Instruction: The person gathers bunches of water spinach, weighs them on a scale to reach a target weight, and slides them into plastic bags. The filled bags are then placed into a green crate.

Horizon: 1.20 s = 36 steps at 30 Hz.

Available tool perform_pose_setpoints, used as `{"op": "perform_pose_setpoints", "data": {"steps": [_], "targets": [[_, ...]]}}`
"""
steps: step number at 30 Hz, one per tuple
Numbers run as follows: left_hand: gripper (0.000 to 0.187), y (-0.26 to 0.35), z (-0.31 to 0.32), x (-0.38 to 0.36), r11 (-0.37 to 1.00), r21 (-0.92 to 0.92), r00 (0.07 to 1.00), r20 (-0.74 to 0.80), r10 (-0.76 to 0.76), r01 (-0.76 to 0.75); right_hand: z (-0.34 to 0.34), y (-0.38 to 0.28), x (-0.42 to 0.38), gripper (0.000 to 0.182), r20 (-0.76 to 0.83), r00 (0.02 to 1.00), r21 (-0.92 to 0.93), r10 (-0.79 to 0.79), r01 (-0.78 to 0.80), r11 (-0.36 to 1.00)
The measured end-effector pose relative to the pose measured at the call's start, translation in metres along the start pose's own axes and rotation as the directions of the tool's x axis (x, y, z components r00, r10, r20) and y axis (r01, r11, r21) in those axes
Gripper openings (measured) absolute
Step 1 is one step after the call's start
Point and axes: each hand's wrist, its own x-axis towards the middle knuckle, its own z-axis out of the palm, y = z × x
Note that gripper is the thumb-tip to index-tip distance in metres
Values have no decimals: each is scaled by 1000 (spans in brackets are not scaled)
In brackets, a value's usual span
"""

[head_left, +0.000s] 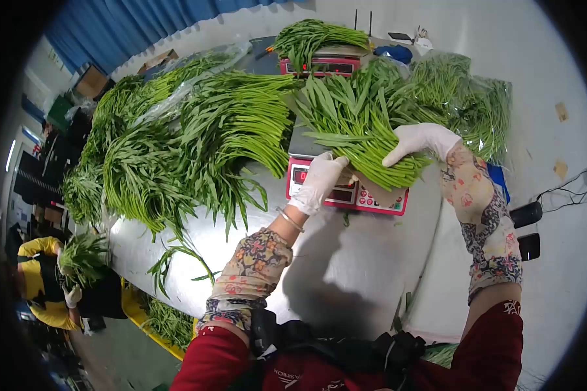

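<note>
A bunch of water spinach lies on the near digital scale, leaves pointing away and cut stems toward me. My right hand, in a white glove, grips the bunch from the right near the stem ends, its thumb over the stems. At the front left of the scale is my left hand, also gloved. Its fingers are curled together beside the stems, partly covering the red display; what they pinch, if anything, I cannot make out.
Large heaps of water spinach cover the metal table to the left. Behind stands a second scale with a bunch on it. Bagged greens lie at the right. A person in yellow holds greens at far left.
</note>
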Motion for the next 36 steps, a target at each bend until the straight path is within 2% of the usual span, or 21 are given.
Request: {"op": "perform_pose_setpoints", "data": {"steps": [1, 2, 5, 7, 9, 13, 14, 15, 16, 19, 20, 22, 23, 24, 27, 28, 31, 32, 35, 36], "targets": [[26, -5, -2, -6, 1000, -8, 1000, 31, 3, -3, 1, -2, -6, 55, -61, 996, -31, -63, 61, 998], [38, -10, -3, -15, 1000, -2, 999, 36, -2, 2, 5, -8, -18, 52, -212, 977, -90, 2, -21, 996], [40, -37, -14, -45, 998, 39, 999, 35, 37, -39, 9, -1, -23, 48, -333, 942, -57, -47, 30, 998], [41, -74, -22, -62, 993, 114, 999, 22, 34, -36, 13, -1, -26, 44, -376, 923, -135, -87, 39, 990], [40, -100, -27, -84, 977, 209, 999, 13, 38, -40, 21, 13, -18, 42, -434, 891, -11, -130, 139, 990], [37, -120, -14, -124, 993, 89, 997, -2, -81, 81, 23, 13, -12, 38, -411, 910, 11, -60, 71, 997], [36, -119, -13, -130, 986, 139, 996, -16, -92, 93, 24, 0, -21, 37, -420, 906, 24, -44, 60, 998], [35, -118, -13, -132, 987, 141, 997, -18, -71, 73, 24, -7, -26, 36, -429, 903, 39, -25, 46, 998], [35, -116, -14, -134, 988, 144, 999, -17, -47, 49, 27, -5, -22, 30, -433, 900, 316, -53, 207, 926], [31, -101, -13, -133, 988, 154, 998, -54, 34, -25, 13, -7, -28, 24, -483, 869, 233, -103, 242, 942], [30, -92, -13, -133, 984, 162, 995, -59, 84, -74, 8, -6, -29, 20, -478, 873, 288, -91, 254, 923], [29, -75, -9, -127, 960, 209, 976, -74, 207, -188, 3, -8, -32, 20, -454, 885, 282, -98, 247, 927], [29, -66, -7, -121, 936, 246, 957, -84, 278, -251, 1, -10, -33, 20, -440, 892, 280, -102, 244, 929], [29, -57, -5, -115, 908, 283, 933, -93, 348, -310, 1, -13, -35, 27, -427, 902, 218, -65, 173, 960], [30, -27, 4, -95, 773, 399, 838, -21, 546, -493, 12, -15, -38, 29, -413, 904, 182, -108, 198, 963], [30, -24, 3, -84, 715, 435, 802, 29, 597, -547, 13, -18, -38, 37, -389, 919, 204, -71, 161, 966], [30, -13, 10, -62, 571, 504, 712, 135, 689, -648, 15, -13, -32, 39, -378, 924, 170, -50, 123, 978], [31, -13, 14, -54, 567, 473, 689, 128, 713, -675, 16, -18, -35, 41, -337, 941, 211, -31, 108, 972], [31, 2, 24, -45, 280, 635, 547, 271, 792, -720, 14, -18, -28, 39, -332, 943, 139, 3, 46, 989], [32, 4, 29, -40, 164, 654, 469, 322, 822, -738, 14, -19, -33, 34, -315, 949, 210, -34, 104, 972]]}}
